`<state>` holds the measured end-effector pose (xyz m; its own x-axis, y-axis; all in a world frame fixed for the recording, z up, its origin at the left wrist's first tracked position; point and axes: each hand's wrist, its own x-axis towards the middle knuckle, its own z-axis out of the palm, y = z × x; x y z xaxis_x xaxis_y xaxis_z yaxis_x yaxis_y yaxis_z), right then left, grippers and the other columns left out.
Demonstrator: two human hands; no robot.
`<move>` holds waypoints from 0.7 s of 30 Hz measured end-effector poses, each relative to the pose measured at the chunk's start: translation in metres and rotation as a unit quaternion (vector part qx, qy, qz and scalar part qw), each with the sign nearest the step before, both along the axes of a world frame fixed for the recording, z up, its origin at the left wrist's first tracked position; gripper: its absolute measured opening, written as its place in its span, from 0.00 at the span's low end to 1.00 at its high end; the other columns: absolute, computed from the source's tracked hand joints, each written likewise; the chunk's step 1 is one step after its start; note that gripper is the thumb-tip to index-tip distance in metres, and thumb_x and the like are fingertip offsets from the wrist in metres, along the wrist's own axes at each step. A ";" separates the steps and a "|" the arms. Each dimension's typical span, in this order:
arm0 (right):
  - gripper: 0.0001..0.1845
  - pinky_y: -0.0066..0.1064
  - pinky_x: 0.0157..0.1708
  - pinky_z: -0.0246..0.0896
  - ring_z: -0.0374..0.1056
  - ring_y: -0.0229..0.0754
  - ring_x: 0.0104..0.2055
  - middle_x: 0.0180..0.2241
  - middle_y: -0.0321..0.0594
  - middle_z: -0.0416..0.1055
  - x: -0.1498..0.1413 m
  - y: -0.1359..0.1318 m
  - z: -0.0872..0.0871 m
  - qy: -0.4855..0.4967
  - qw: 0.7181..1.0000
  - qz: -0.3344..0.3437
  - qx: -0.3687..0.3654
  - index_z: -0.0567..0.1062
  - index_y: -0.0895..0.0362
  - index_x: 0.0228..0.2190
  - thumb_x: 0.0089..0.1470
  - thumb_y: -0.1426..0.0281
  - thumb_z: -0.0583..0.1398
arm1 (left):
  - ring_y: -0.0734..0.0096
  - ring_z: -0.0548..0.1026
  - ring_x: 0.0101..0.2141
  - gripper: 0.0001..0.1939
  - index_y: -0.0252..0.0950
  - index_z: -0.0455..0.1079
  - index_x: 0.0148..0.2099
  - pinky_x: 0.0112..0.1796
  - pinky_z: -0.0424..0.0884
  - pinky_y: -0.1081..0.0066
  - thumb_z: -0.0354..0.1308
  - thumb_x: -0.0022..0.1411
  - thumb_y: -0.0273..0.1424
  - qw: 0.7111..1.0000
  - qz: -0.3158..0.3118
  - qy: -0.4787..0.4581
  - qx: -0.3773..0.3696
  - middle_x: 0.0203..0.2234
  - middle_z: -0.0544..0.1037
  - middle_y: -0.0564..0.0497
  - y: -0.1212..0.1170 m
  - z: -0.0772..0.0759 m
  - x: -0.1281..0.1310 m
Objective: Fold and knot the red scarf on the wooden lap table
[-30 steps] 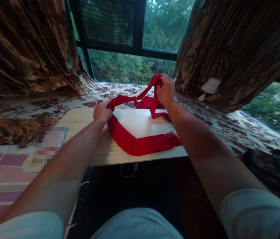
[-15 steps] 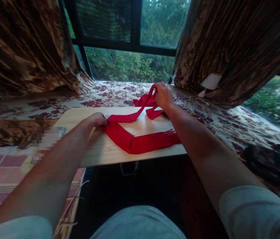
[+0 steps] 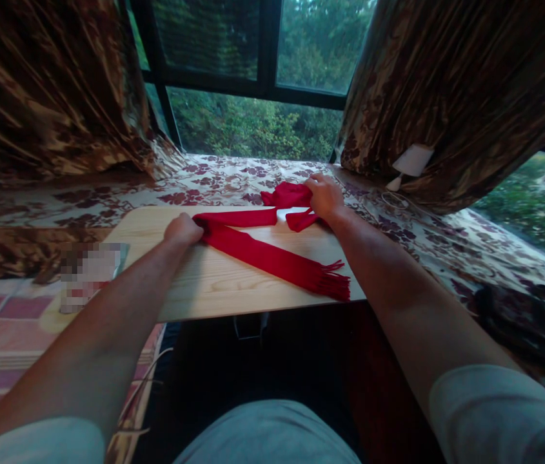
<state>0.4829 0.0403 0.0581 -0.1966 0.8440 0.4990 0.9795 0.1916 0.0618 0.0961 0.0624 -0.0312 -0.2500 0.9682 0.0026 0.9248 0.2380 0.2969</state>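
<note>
A red fringed scarf [image 3: 272,256] lies folded back on itself over a pale wooden board [image 3: 185,293]. My left hand [image 3: 183,230] is closed on the scarf at its fold, on the board's left half. From there one length runs slantwise to a fringed end near the front right edge, and another runs along the back. At the far right my right hand [image 3: 324,194] grips the scarf beside its bunched part, which rests at the board's back edge and on the patterned cloth behind. My right fingertips are partly hidden.
Behind the board a flower-patterned cloth [image 3: 224,177] covers the window ledge. A small white lamp [image 3: 412,160] with a cord stands at the back right. A blurred flat item [image 3: 91,274] lies at the board's left end. Dark bundled things [image 3: 524,319] lie at the right.
My left hand has moved slightly back and left, drawing the fringed length straighter. My right hand has come down, and the raised strip now lies low along the board's back.
</note>
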 end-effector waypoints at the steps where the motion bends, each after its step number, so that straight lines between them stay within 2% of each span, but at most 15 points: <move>1: 0.22 0.41 0.55 0.61 0.62 0.52 0.57 0.53 0.48 0.72 0.001 0.001 -0.001 -0.007 1.000 -0.001 -0.011 0.78 0.56 0.49 0.59 0.79 0.52 | 0.41 0.77 0.46 0.24 0.32 0.72 0.50 0.40 0.73 0.59 0.65 0.52 0.37 1.000 0.010 -0.001 0.010 0.46 0.79 0.31 0.000 0.000 0.000; 4: 0.17 0.43 0.55 0.60 0.62 0.54 0.56 0.47 0.52 0.74 0.005 0.002 -0.003 -0.015 0.999 -0.003 -0.031 0.79 0.59 0.43 0.60 0.78 0.52 | 0.41 0.76 0.47 0.23 0.33 0.68 0.53 0.42 0.73 0.57 0.62 0.56 0.33 0.998 0.030 0.013 0.058 0.47 0.78 0.32 -0.002 0.001 -0.006; 7: 0.17 0.44 0.55 0.59 0.62 0.55 0.56 0.47 0.54 0.74 0.011 0.000 -0.004 -0.012 1.000 -0.015 -0.022 0.78 0.61 0.44 0.61 0.78 0.52 | 0.43 0.75 0.49 0.22 0.32 0.65 0.55 0.44 0.71 0.56 0.59 0.59 0.30 0.993 0.040 0.022 0.106 0.51 0.75 0.33 -0.002 -0.003 -0.020; 12: 0.18 0.42 0.53 0.61 0.64 0.54 0.56 0.50 0.56 0.72 0.014 -0.005 -0.009 -0.021 0.998 -0.057 -0.024 0.75 0.61 0.48 0.63 0.78 0.50 | 0.43 0.75 0.48 0.24 0.25 0.64 0.55 0.43 0.70 0.58 0.60 0.59 0.33 0.996 0.075 -0.017 0.050 0.51 0.74 0.28 0.000 -0.008 -0.031; 15: 0.18 0.41 0.50 0.63 0.68 0.54 0.53 0.50 0.57 0.72 0.012 -0.005 -0.014 -0.008 0.995 -0.099 -0.027 0.73 0.60 0.50 0.65 0.77 0.49 | 0.47 0.75 0.47 0.22 0.27 0.66 0.53 0.43 0.70 0.61 0.61 0.57 0.31 0.998 0.045 -0.004 0.038 0.48 0.76 0.32 -0.002 -0.005 -0.026; 19: 0.20 0.42 0.47 0.65 0.73 0.53 0.48 0.50 0.57 0.73 0.019 -0.001 -0.015 0.041 0.983 -0.178 -0.017 0.71 0.60 0.53 0.66 0.77 0.46 | 0.54 0.74 0.46 0.17 0.31 0.67 0.51 0.45 0.68 0.63 0.58 0.59 0.28 0.989 0.024 0.010 0.143 0.51 0.72 0.38 -0.005 -0.004 -0.026; 21: 0.21 0.42 0.46 0.66 0.74 0.53 0.47 0.50 0.58 0.73 0.027 0.000 -0.015 0.058 0.977 -0.204 -0.015 0.71 0.61 0.53 0.66 0.77 0.45 | 0.55 0.73 0.45 0.15 0.32 0.68 0.49 0.45 0.68 0.62 0.58 0.59 0.27 0.986 0.025 0.000 0.162 0.51 0.70 0.39 -0.005 -0.009 -0.031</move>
<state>0.5099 0.0403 0.0434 0.2160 0.8545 0.4724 0.9748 -0.2165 -0.0540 0.0651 0.0578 -0.0397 -0.2983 0.9029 0.3095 0.9139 0.1766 0.3655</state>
